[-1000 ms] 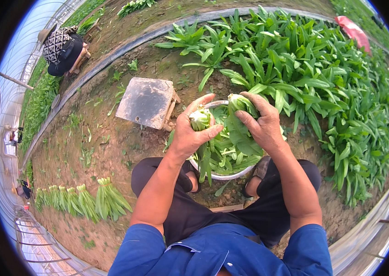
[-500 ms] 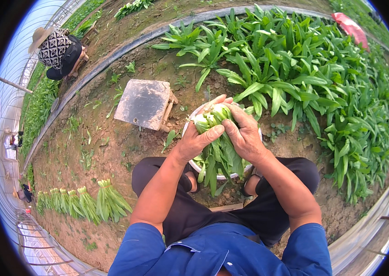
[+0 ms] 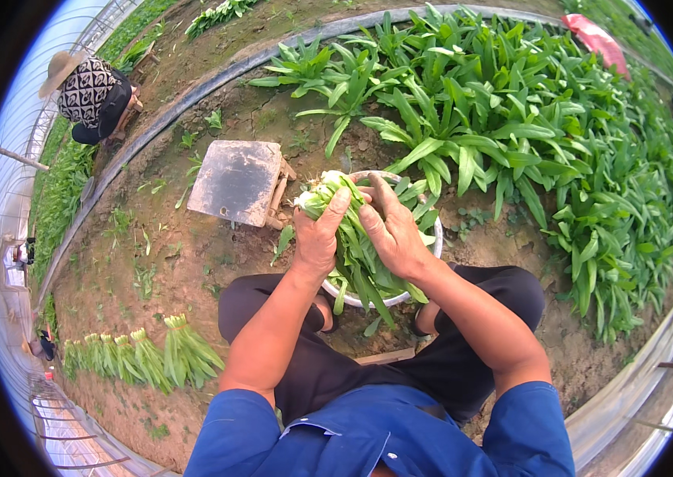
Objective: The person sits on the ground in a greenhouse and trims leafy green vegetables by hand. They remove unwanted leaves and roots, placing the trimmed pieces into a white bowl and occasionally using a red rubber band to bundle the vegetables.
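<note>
Bundle of leafy greens [image 3: 354, 250], being held over a round white-rimmed bucket [image 3: 439, 234], pale ends pointing upper left. Left hand [image 3: 317, 241] is closing around it near those ends, thumb across; right hand [image 3: 400, 242] is curving against the leaves, its grip impossible to tell. Square-topped stool [image 3: 237, 181] is standing beyond, green bunches [image 3: 185, 355] are lying lower left, and growing plants [image 3: 503, 143] are filling the right.

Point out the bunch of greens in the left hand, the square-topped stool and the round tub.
Bunch of greens [image 3: 354, 245]: head view, on its leaves.
Square-topped stool [image 3: 237, 181]: head view, middle of its flat top.
Round tub [image 3: 438, 237]: head view, right side of its pale rim.
</note>
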The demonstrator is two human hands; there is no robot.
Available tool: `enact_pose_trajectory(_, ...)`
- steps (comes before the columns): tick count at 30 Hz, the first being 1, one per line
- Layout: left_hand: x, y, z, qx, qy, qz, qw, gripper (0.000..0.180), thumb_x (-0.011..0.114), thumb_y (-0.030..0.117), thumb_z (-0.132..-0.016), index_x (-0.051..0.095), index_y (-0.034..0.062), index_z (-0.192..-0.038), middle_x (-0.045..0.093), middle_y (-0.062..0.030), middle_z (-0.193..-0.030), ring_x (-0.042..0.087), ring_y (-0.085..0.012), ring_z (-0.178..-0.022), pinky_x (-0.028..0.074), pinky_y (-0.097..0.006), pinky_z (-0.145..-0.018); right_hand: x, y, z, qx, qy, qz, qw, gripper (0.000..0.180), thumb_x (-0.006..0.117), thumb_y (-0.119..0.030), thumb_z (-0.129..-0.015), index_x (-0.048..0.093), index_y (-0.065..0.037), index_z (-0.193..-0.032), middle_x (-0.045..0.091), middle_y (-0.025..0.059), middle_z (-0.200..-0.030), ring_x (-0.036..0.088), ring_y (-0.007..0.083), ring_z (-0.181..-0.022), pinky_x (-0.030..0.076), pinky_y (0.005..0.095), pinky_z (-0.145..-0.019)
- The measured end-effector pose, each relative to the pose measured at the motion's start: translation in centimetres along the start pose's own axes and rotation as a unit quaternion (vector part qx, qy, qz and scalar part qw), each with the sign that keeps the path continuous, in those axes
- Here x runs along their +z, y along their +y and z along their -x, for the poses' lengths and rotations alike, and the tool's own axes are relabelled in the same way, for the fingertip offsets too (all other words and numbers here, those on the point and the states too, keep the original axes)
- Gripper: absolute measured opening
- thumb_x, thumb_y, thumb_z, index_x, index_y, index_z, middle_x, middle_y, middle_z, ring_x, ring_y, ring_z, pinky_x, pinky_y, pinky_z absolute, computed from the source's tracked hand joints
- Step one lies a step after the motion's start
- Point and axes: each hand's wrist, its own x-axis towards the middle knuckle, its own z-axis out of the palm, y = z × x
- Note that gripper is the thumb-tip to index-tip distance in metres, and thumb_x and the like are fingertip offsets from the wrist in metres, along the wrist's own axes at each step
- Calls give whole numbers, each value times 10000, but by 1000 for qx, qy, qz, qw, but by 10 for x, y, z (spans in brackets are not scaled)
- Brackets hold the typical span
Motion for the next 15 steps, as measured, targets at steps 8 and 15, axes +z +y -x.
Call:
enact_pose_trajectory(8,4,24,14,-28,-145,-18,989,753,810,315,-866,444,-2,-1443,546,-219,-1425,579,-280,-1266,497,-420,-1064,-4,-18,7,26,-106,-84,990,628,844,-428,-775,638,-5,-1191,722,161,-1026,703,269,-969,543,391,-882)
enact_pose_trajectory(15,8,39,19,-50,-230,-16,972,779,859,308,-728,526,2,-1363,556,-264,-1410,547,-355,-1322,412,-499,-1137,-11,-30,15,-51,-200,-95,974,603,817,-432,-823,636,-36,-1240,698,127,-1137,663,248,-1061,511,390,-952)
